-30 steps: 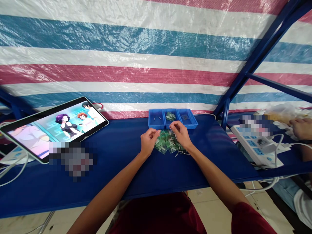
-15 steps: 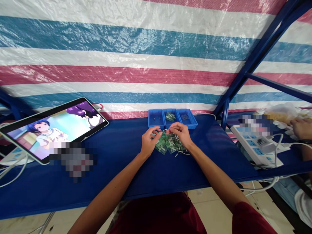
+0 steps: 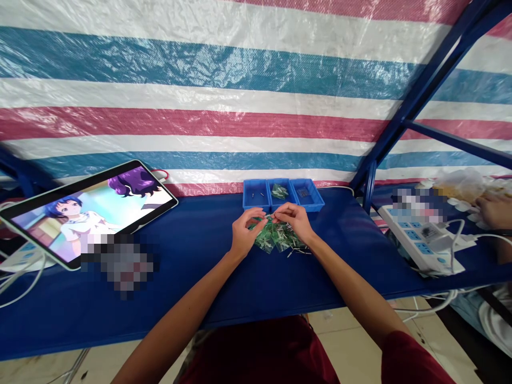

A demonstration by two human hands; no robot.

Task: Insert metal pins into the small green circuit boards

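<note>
My left hand (image 3: 243, 232) and my right hand (image 3: 296, 220) come together above a pile of small green-printed plastic bags (image 3: 266, 242) and loose thin metal pins (image 3: 296, 252). Thumb and fingers of my right hand are pinched. My left hand is curled towards them, its fingertips close to the right ones. Something tiny and pale shows between the fingertips, too small to name. Just behind the hands stand three joined blue bins: the left bin (image 3: 250, 200) holds a few small pieces, the middle bin (image 3: 282, 206) green bags, the right bin (image 3: 316, 201) small dark pieces.
A tablet (image 3: 160, 205) playing a cartoon leans at the left, near a blurred-out object (image 3: 128, 266). White power strips (image 3: 416, 240) with cables lie right of a blue metal post (image 3: 370, 186). Another person's hand (image 3: 496, 210) is at the far right. Striped sheeting (image 3: 240, 122) hangs behind.
My right hand's fingers have dipped slightly and shifted at the fingertips. My left hand has barely moved. The tablet picture has changed.
</note>
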